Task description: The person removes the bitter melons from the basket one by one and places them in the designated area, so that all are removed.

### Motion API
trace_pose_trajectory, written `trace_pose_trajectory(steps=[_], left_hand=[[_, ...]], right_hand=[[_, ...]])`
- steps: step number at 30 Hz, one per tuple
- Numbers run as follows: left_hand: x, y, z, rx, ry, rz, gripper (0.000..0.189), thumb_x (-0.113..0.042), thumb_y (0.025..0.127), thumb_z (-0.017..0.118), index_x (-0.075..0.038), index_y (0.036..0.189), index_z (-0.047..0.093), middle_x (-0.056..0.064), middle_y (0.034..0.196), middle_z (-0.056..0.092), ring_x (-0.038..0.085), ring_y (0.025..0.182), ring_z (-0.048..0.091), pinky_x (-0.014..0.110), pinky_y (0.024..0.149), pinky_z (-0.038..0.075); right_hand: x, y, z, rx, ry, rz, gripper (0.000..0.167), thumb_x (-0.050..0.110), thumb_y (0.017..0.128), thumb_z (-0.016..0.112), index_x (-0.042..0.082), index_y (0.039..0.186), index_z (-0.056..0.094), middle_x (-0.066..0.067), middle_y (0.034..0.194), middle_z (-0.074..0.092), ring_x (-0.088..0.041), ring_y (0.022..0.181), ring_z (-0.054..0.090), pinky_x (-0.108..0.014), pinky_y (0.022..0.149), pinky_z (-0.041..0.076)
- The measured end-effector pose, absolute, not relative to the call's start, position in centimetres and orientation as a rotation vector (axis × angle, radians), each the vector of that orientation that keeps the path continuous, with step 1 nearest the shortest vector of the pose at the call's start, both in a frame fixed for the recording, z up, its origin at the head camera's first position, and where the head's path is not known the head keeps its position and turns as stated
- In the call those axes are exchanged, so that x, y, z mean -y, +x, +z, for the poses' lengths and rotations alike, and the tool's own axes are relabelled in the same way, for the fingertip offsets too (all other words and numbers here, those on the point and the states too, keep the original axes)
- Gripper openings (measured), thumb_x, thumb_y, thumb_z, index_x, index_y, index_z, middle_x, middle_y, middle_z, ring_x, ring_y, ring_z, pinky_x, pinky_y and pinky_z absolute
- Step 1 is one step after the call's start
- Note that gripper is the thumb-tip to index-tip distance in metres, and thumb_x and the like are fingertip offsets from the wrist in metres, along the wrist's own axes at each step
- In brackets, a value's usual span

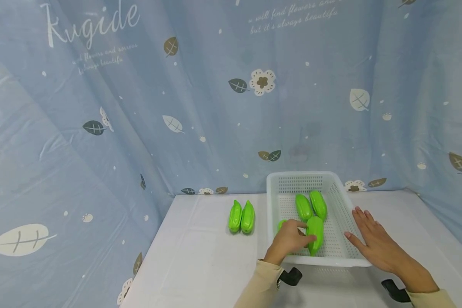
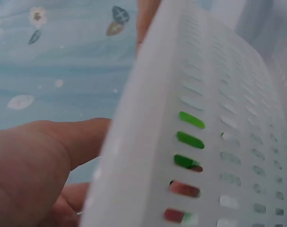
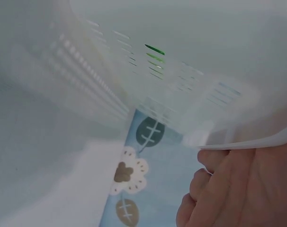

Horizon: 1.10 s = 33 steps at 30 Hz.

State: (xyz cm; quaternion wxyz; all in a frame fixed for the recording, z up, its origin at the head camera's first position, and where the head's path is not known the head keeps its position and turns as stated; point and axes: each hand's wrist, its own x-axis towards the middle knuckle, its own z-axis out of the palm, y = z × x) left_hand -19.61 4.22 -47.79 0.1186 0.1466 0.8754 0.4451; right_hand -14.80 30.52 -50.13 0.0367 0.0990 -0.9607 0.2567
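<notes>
While R hand [image 1: 379, 247] by bskt [image 1: 331, 261], L hand [image 1: 290, 236] on 1 green veg [image 1: 316, 233]

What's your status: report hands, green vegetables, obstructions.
Left hand at front green vegetable, grip unclear. Right hand at right basket rim. Two more vegetables on table, nothing visibly blocking those.

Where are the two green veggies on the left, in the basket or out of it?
Out. Those green veggies lie side by side on the white table, and bare tabletop shows between them and the basket.
</notes>
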Motion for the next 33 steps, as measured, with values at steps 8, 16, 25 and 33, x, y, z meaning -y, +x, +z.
trace_pose_trajectory(steps=[8, 16, 25, 33], left_hand=[[-2.9, -19.2, -47.3, -2.464, 0.489, 1.418, 0.05, -0.028, 0.091, 0.079, -0.002, 0.132, 0.069, 0.003, 0.079, 0.079, 0.018, 0.07, 0.077, 0.019, 0.06, 0.052], [-1.9, -18.8, -46.6, -2.393, 0.532, 1.502, 0.048, -0.028, 0.092, 0.078, -0.004, 0.133, 0.069, 0.003, 0.083, 0.08, 0.02, 0.071, 0.078, 0.02, 0.056, 0.053], [-1.0, -18.9, -46.3, -2.382, 0.536, 1.562, 0.05, -0.032, 0.094, 0.077, -0.006, 0.136, 0.068, 0.003, 0.091, 0.081, 0.004, 0.067, 0.072, 0.02, 0.065, 0.055], [0.0, -19.1, -45.4, -2.323, 0.577, 1.652, 0.05, -0.032, 0.096, 0.073, -0.006, 0.138, 0.065, 0.006, 0.099, 0.081, 0.012, 0.08, 0.077, 0.019, 0.073, 0.058]], right_hand=[[-30.7, -14.8, -50.1, 2.967, 0.307, 0.747, 0.085, 0.045, 0.109, 0.045, -0.007, 0.163, 0.003, -0.031, 0.171, -0.002, -0.05, 0.158, -0.01, -0.066, 0.125, -0.016], [-30.6, -15.0, -50.1, 2.955, 0.324, 0.733, 0.084, 0.042, 0.109, 0.045, -0.009, 0.162, 0.005, -0.033, 0.17, 0.0, -0.05, 0.158, -0.01, -0.066, 0.125, -0.015], [-30.6, -14.9, -50.3, 2.95, 0.334, 0.754, 0.084, 0.043, 0.11, 0.043, -0.008, 0.162, 0.004, -0.032, 0.17, 0.001, -0.049, 0.159, -0.011, -0.061, 0.125, -0.02], [-30.8, -15.1, -50.4, 2.943, 0.338, 0.778, 0.084, 0.042, 0.11, 0.045, -0.008, 0.163, 0.002, -0.032, 0.17, 0.0, -0.049, 0.159, -0.011, -0.062, 0.125, -0.019]])
